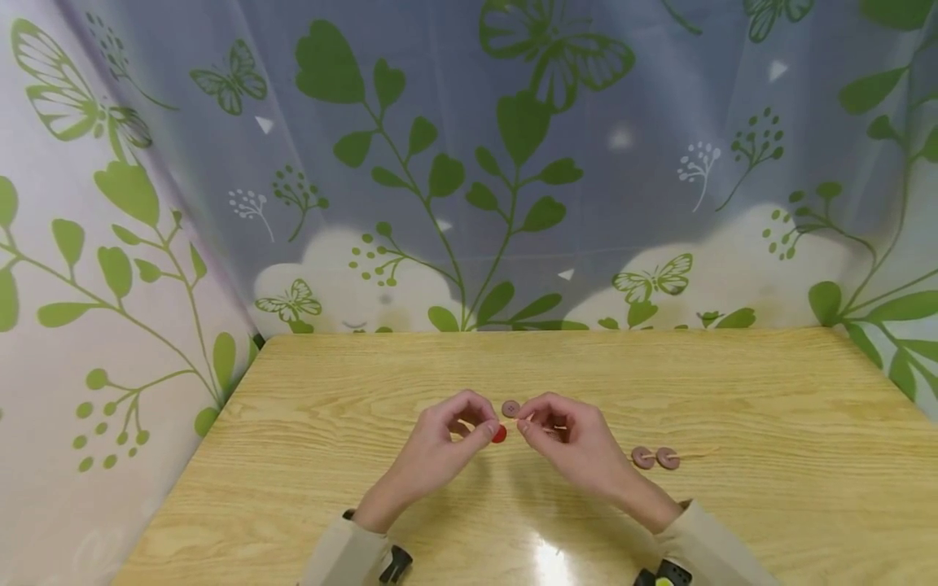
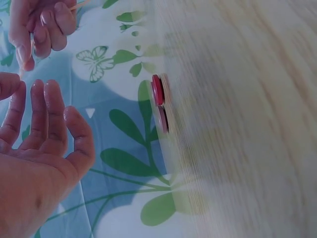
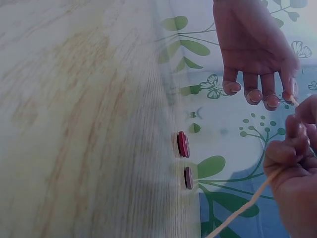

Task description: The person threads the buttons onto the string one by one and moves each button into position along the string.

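Over the middle of the table, my left hand (image 1: 456, 435) pinches a thin, pale orange string between thumb and index finger, its other fingers loosely bent. Facing it, my right hand (image 1: 575, 443) pinches the same string a short way off. In the right wrist view, more of the string (image 3: 242, 208) trails down from the curled fingers of my right hand (image 3: 297, 158). A red button (image 1: 500, 435) lies on the table beside my left fingertips in the head view, partly covered by them. Just behind it lies a brown button (image 1: 510, 408) with holes in its middle.
Right of my right hand, two brown buttons (image 1: 668, 458) lie side by side on the wooden table (image 1: 330, 382), with string across them and a tail reaching right. A curtain (image 1: 454, 244) printed with leaves and butterflies hangs behind the table's far edge.
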Available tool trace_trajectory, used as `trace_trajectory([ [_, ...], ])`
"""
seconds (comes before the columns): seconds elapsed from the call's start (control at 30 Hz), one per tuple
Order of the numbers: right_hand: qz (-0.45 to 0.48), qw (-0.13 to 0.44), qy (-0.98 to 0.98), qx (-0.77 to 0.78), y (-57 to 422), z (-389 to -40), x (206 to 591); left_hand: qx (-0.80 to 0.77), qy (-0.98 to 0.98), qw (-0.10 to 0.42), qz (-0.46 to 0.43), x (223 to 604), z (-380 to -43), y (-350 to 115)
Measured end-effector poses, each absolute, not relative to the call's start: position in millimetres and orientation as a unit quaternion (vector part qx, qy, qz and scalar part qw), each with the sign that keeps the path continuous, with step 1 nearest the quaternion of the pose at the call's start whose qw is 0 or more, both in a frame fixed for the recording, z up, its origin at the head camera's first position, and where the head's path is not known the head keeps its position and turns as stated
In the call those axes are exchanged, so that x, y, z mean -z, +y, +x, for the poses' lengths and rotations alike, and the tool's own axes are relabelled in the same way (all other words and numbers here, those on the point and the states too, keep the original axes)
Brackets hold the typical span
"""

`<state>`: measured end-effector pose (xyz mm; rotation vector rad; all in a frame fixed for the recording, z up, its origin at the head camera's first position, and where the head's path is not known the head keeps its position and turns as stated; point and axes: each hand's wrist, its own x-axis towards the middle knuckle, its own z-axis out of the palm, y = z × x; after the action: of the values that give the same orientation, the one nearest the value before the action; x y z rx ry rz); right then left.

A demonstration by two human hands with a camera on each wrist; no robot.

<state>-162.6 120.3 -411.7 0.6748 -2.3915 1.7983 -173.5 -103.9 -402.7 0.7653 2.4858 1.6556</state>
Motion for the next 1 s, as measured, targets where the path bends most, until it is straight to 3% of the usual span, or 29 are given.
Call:
trace_trajectory([
  [0.2, 0.222, 0.031, -0.787, -0.575, 121.7, -162.5, 411.2, -0.54, 0.803, 0.031, 0.251, 402.4, -174.6, -102.8],
  [0.53, 0.254, 0.097, -0.791, -0.548, 121.8, -162.6, 413.9, -0.542, 0.8, 0.037, 0.255, 403.1, -174.2, -100.6],
  [1.0, 0.245, 0.101, -0.799, -0.54, 121.5, -161.7, 415.5, -0.54, 0.801, 0.044, 0.256, 403.3, -172.9, -99.0],
])
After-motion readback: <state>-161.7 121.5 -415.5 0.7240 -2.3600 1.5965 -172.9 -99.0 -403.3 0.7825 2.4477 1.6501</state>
